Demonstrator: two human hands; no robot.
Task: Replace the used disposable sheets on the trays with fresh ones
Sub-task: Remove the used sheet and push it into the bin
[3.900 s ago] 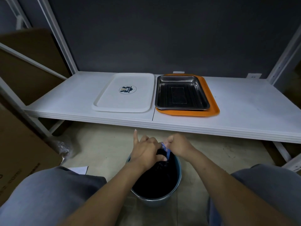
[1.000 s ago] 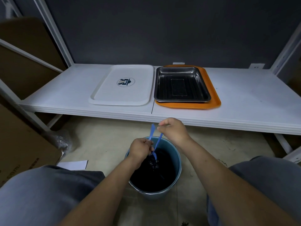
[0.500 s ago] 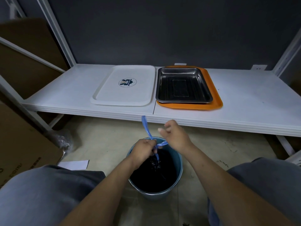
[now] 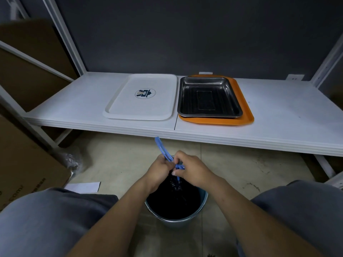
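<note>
Both hands work over a blue bucket [image 4: 203, 198] on the floor, lined with a black bag [image 4: 172, 203]. My left hand [image 4: 158, 173] and my right hand [image 4: 191, 169] each pinch the bag's blue drawstring [image 4: 161, 147], which crosses between them with one end sticking up. On the white shelf [image 4: 278, 115] lie a white tray [image 4: 118, 106] with a round logo, and a steel tray [image 4: 209, 98] stacked on an orange tray [image 4: 245, 119]. No sheets show on the trays.
Cardboard boxes [image 4: 24, 164] stand at the left beside the shelf's white frame [image 4: 61, 34]. A clear plastic scrap [image 4: 71, 160] and a white paper [image 4: 83, 187] lie on the floor. My knees [image 4: 46, 219] flank the bucket.
My right hand has come down close to the left hand. The blue drawstring now crosses between both hands, one end pointing up to the left. The view has barely shifted.
</note>
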